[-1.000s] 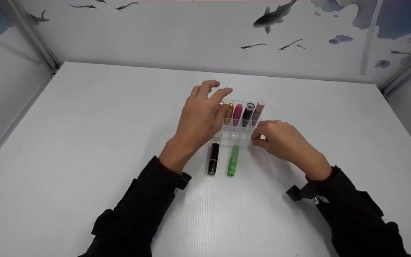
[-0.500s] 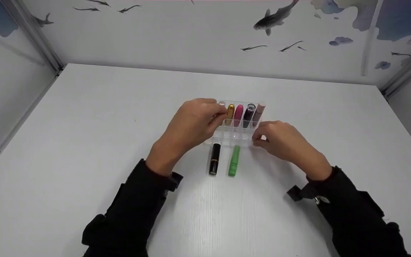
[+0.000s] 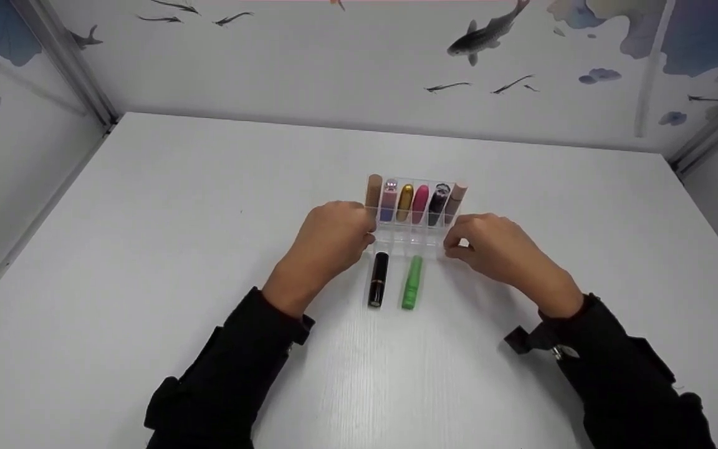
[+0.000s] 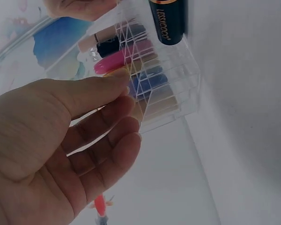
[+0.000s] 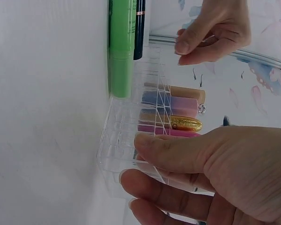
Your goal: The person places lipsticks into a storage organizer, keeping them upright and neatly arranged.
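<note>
A clear divided lipstick organizer [image 3: 412,236] holds a row of several upright tubes. From left to right are a tan tube [image 3: 374,190], a pink-and-blue one with a silvery top [image 3: 389,202], a gold one [image 3: 405,202], a bright pink one [image 3: 420,202], a dark one [image 3: 438,204] and a pale pink-capped one [image 3: 457,201]. My left hand [image 3: 337,234] hovers by the organizer's left front, fingers loosely bent and nothing in them. With thumb and fingers, my right hand [image 3: 493,246] holds the organizer's right front corner; the exact contact is partly hidden.
In front of the organizer, a black tube [image 3: 379,279] with a gold band and a green tube [image 3: 412,282] lie side by side on the white table [image 3: 334,386]. Behind stands a wall panel [image 3: 334,81] with painted fish.
My left hand first curled its fingers at the organizer's left end, then dropped toward its front, leaving the tan and silvery-topped tubes in sight. The right hand has stayed at its corner.
</note>
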A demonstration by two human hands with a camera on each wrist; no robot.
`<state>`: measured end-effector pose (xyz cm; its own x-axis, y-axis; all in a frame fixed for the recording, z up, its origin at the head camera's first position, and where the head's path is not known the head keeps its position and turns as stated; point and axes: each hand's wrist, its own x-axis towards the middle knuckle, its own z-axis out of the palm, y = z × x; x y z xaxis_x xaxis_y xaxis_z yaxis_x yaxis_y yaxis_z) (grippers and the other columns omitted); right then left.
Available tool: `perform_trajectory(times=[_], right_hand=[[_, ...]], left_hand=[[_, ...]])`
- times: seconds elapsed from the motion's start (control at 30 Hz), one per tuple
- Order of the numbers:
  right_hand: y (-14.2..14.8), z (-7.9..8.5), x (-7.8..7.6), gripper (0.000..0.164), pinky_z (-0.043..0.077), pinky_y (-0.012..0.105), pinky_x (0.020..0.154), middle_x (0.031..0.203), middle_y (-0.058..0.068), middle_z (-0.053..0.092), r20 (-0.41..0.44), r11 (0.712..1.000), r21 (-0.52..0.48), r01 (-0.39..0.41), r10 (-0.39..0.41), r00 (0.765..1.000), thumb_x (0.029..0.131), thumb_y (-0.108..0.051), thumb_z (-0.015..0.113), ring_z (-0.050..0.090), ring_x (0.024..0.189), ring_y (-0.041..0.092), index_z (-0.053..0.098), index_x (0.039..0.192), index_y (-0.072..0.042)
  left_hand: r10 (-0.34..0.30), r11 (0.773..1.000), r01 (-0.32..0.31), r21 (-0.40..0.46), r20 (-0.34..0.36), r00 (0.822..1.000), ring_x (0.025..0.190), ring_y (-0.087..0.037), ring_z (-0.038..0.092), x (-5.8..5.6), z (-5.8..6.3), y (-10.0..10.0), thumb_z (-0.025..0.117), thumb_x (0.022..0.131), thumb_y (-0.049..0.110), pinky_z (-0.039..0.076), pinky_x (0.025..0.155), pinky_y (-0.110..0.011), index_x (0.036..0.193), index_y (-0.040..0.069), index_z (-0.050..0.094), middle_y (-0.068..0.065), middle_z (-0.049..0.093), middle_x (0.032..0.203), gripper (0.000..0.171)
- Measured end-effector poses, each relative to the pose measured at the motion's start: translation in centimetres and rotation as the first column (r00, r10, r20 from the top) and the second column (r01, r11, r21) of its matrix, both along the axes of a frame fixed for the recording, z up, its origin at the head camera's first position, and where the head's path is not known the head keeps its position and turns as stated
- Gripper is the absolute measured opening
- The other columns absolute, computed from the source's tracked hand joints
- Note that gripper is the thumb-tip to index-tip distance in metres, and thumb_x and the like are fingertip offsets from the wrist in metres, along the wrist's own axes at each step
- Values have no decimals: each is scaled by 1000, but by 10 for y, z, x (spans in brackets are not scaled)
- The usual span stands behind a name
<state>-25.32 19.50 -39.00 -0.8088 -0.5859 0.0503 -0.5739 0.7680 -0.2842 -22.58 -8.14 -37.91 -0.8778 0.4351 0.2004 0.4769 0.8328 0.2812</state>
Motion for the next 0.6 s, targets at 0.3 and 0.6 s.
perform_trajectory(times=[0.3,0.6], right_hand=[[1,0,-1,7,63,53,80,104,16,87,1,1000,-8,-2,2,1000,100,4,86,78,91,32,90,103,-1],[2,0,0,6,62,50,79,105,15,87,20,1000,-5,6,-6,1000,100,2,86,77,91,31,90,104,-1]], left_hand=[[44,997,-43,-65,11,999,100,-39,86,-2,-11,0,85,105,5,70,92,-52,117,-4,88,-22,88,110,15],[50,996,-44,-79,72,996,99,-37,85,-4,-14,2,77,111,4,69,94,-51,116,-3,89,-23,88,111,15]])
